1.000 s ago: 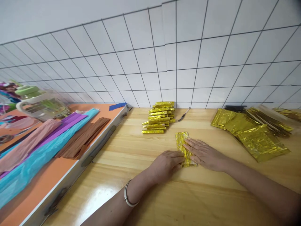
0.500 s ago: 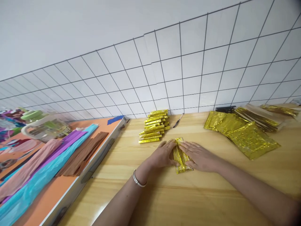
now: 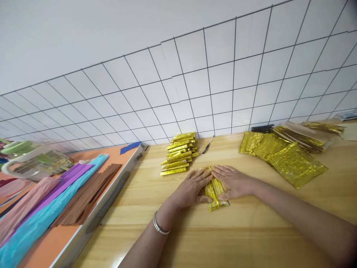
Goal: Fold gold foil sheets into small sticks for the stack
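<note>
Both your hands press on a folded gold foil piece [image 3: 214, 191] lying on the wooden table [image 3: 195, 242].
In the head view, your left hand [image 3: 191, 189] and right hand [image 3: 232, 182] lie with fingers extended over either side of the foil, neither closed around it; your fingertips come close together at its far end, while your thumbs rest apart nearer you, leaving the middle showing between them. Beyond your left hand sits a stack of narrow gold strips [image 3: 180, 155], with a pen [image 3: 208, 145] just to its right. Flat gold sheets [image 3: 297, 163] overlap farther right, well apart from your right hand. A bracelet [image 3: 160, 224] circles your left wrist.
</note>
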`<state>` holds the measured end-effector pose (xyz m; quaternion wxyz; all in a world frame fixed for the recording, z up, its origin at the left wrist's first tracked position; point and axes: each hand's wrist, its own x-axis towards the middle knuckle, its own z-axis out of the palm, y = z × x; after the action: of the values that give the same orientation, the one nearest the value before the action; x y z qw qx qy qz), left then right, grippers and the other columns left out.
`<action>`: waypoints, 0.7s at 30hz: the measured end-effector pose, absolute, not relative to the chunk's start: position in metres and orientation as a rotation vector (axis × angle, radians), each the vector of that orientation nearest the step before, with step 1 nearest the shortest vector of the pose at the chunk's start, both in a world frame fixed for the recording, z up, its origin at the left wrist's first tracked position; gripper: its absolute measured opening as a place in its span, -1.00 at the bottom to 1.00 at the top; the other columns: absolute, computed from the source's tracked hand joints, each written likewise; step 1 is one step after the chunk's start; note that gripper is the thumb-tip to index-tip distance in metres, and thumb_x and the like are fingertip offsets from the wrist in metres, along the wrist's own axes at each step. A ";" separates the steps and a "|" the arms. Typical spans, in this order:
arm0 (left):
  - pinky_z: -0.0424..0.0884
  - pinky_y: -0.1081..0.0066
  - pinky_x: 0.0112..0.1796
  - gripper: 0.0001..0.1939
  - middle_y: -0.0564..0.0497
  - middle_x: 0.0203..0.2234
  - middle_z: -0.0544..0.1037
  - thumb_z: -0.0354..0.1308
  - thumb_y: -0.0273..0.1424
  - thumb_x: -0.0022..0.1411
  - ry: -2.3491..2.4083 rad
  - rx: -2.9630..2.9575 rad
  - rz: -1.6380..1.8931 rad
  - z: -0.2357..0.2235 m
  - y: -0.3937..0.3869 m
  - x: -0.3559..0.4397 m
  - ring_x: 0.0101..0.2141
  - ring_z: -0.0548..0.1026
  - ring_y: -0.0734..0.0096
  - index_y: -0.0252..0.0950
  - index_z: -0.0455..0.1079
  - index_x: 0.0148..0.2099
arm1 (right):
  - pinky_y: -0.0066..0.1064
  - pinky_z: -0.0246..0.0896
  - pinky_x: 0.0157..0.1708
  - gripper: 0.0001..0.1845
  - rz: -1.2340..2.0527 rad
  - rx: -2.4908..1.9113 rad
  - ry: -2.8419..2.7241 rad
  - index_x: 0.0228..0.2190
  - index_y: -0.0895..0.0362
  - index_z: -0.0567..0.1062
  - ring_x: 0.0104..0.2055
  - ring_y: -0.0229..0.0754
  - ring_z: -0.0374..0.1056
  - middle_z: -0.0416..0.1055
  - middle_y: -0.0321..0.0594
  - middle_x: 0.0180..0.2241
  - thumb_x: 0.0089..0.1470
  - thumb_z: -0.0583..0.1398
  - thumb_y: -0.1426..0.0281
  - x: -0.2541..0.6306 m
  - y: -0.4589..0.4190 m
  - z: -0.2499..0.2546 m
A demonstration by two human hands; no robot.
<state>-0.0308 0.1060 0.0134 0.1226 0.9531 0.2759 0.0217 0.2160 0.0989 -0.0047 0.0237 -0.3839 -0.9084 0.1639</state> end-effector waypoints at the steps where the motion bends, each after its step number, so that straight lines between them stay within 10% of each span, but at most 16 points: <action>1: -0.19 0.09 0.18 -0.14 -0.06 0.27 -0.12 -0.09 0.13 0.11 0.789 2.774 0.042 0.014 0.106 -0.031 0.26 -0.17 0.14 -0.15 -0.24 0.32 | -0.10 -0.41 0.22 0.09 0.524 -1.189 -2.806 0.24 0.19 -0.18 0.30 0.07 -0.38 -0.36 -0.01 0.29 -0.11 0.02 -0.20 0.216 0.099 -0.004; 12: -0.21 0.06 0.18 0.00 -0.11 0.26 -0.06 0.05 0.20 -0.07 0.838 2.721 0.065 0.006 0.105 -0.031 0.25 -0.13 0.11 -0.14 -0.17 0.31 | -0.03 -0.40 0.21 0.10 0.456 -1.235 -2.717 0.24 0.12 -0.19 0.30 0.11 -0.41 -0.40 -0.03 0.29 -0.14 0.10 -0.17 0.226 0.065 -0.009; 21: -0.25 0.03 0.17 0.01 -0.10 0.27 -0.08 0.06 0.20 -0.07 0.830 2.680 0.082 0.004 0.106 -0.032 0.25 -0.16 0.10 -0.14 -0.17 0.31 | -0.10 -0.04 0.13 -0.39 0.085 -1.144 -2.733 0.16 0.08 0.14 0.21 0.00 0.00 0.09 -0.08 0.19 0.12 0.09 0.18 0.235 0.027 0.006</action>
<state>-0.0316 0.1063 0.0041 0.1665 0.9415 0.2916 0.0289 0.2354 0.0272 0.0060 0.0887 -0.3844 -0.9184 0.0286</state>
